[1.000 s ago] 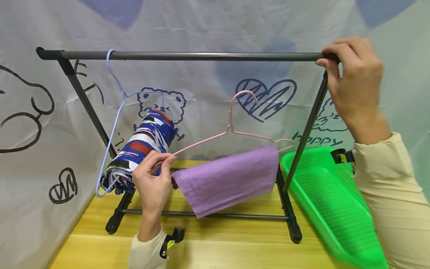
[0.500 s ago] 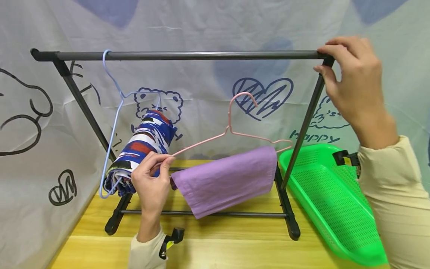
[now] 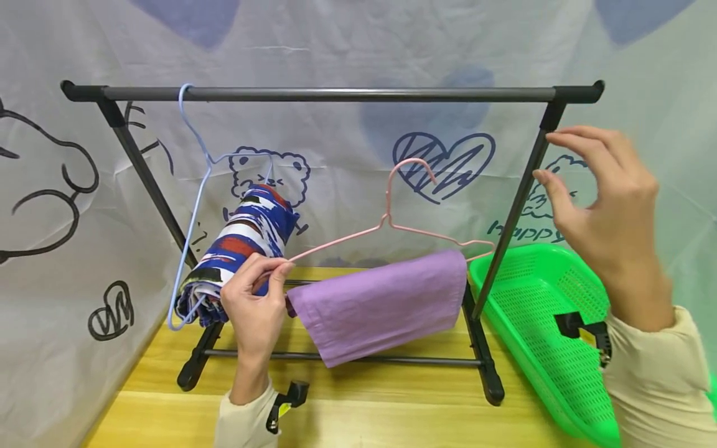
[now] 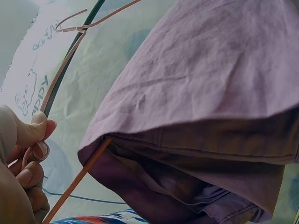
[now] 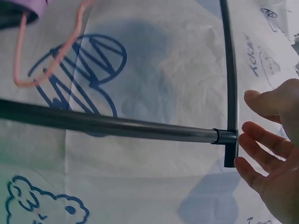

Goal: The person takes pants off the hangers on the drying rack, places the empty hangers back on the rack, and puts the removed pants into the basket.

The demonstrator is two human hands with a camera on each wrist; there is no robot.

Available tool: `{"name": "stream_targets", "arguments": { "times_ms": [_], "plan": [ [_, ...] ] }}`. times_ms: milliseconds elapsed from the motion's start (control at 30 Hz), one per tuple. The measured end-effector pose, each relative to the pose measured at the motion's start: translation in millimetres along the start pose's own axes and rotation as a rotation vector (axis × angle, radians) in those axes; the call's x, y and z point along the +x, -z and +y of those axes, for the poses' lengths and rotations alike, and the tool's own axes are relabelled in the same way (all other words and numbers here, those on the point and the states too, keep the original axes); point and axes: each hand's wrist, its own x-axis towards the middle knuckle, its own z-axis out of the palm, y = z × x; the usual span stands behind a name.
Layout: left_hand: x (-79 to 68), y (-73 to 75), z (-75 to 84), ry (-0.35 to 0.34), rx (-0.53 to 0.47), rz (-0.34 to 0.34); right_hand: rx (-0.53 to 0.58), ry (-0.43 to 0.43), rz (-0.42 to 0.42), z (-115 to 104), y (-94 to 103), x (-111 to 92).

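Note:
My left hand (image 3: 254, 302) pinches the left end of a pink clothes hanger (image 3: 386, 214) between thumb and fingers. Folded over the hanger's lower bar is a purple cloth garment (image 3: 386, 305); the left wrist view looks into its layered folds (image 4: 196, 172). The hanger's hook stands free below the dark rail (image 3: 358, 94) of a clothes rack. Beside the rack's right post (image 3: 512, 218), my right hand (image 3: 622, 205) is raised with thumb and fingers spread, holding nothing. On the rail's left hangs a blue hanger (image 3: 193, 205) carrying a rolled blue, white and red patterned cloth (image 3: 238, 249).
A green perforated plastic basket (image 3: 560, 336) stands on the wooden table (image 3: 336, 410), right of the rack. The rack's feet (image 3: 492, 382) rest on that table. A pale curtain (image 3: 336, 37) with drawn hearts and bears is behind it all.
My right hand has let go of the rail's right corner and moved down and right, off the rack. The left hand keeps its pinch on the pink hanger, nearly still.

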Motion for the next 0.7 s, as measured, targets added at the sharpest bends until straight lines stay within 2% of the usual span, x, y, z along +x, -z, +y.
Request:
{"name": "stream_targets", "arguments": {
  "times_ms": [300, 533, 700],
  "plan": [
    [0.9, 0.8, 0.5, -0.001, -0.038, 0.000, 0.083, -0.048, 0.018, -25.7, 6.1, -40.1],
    [1.7, 2.5, 1.8, -0.002, -0.055, -0.001, 0.188, -0.057, 0.120, -42.6, -1.5, -62.5],
    [2.1, 3.8, 2.3, -0.004, -0.084, -0.013, 0.260, -0.069, 0.085, -45.6, -7.5, -79.2]
  ]
}}
